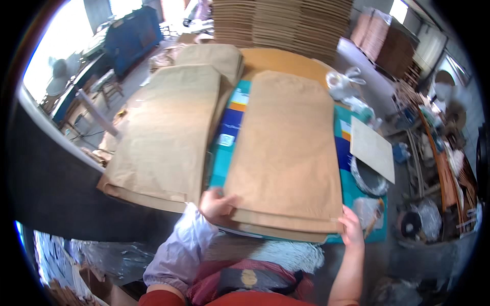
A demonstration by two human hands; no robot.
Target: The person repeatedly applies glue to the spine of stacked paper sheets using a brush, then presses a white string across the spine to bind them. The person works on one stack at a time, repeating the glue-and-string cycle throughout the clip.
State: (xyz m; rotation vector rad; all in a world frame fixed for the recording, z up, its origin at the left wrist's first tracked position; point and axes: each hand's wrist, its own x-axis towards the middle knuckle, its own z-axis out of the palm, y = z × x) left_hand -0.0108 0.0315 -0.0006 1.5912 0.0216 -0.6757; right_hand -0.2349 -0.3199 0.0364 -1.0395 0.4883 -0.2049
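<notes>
Here my left hand [217, 204] rests on the near left corner of the stack of brown paper sacks [286, 153] in front of me, fingers spread flat on top and the thumb tucked at the edge; whether the thumb is under the top sack I cannot tell. My right hand [352, 229] is at the near right corner of the same stack, fingers curled round the edge, gripping the lower lip of the sacks. The stack lies straight ahead of both hands, its long axis running away from me, so the short near edge is the one I have hold of. Both hands are equally close, one on each corner. The sacks sit on a teal printed sheet [352, 188] that shows on either side. Just to the left lies a second stack of brown sacks [166, 137], apart from mine by a narrow gap. A pale flat board [372, 148] lies to the right, with a coil of wire [368, 178] partly under it. How many sacks are in the stack is hard to make out, and the clutter at the far right is blurred.
</notes>
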